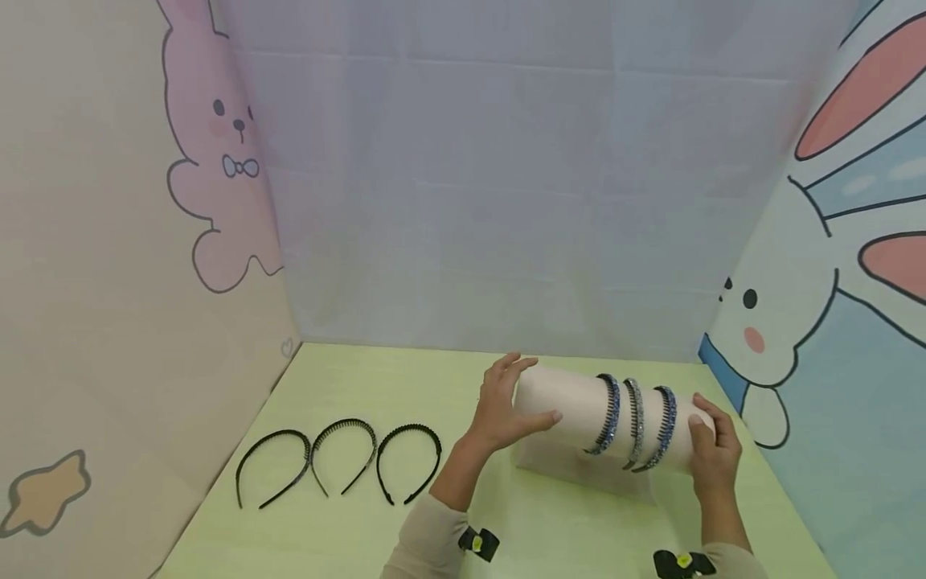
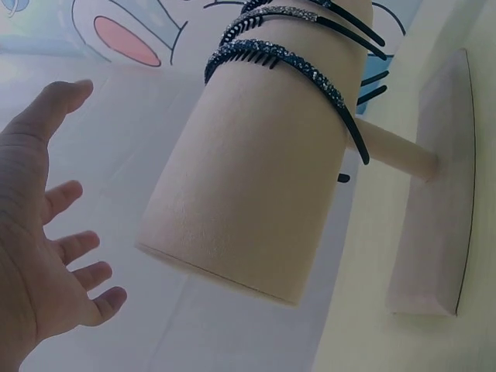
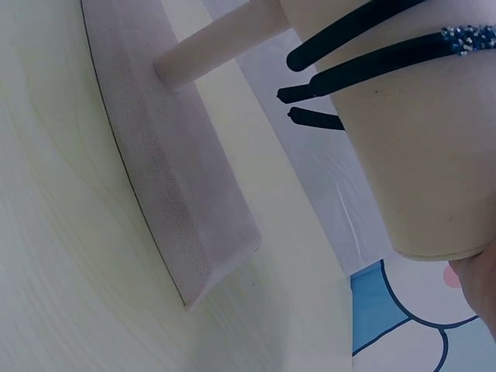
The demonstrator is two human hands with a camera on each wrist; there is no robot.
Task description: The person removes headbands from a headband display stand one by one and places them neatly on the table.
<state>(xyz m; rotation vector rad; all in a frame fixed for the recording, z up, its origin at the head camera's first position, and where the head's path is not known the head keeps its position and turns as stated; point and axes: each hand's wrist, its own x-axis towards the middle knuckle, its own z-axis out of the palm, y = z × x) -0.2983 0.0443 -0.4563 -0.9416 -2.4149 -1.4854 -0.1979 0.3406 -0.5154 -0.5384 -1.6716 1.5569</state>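
A cream headband stand has a thick roll on a post above its flat base. Around the roll sit a blue glittery headband, a silver one and another blue one, their dark tips hanging below it in the right wrist view. My left hand is beside the roll's left end, fingers spread; the left wrist view shows a gap between them. At the right end, my right hand holds the roll's edge, thumb in front and fingers around the end. Only part of this hand shows in the right wrist view.
Three dark headbands lie in a row on the pale green table: a left one, a middle one and a right one. Rabbit-printed panels flank the table, and a pale curtain hangs behind.
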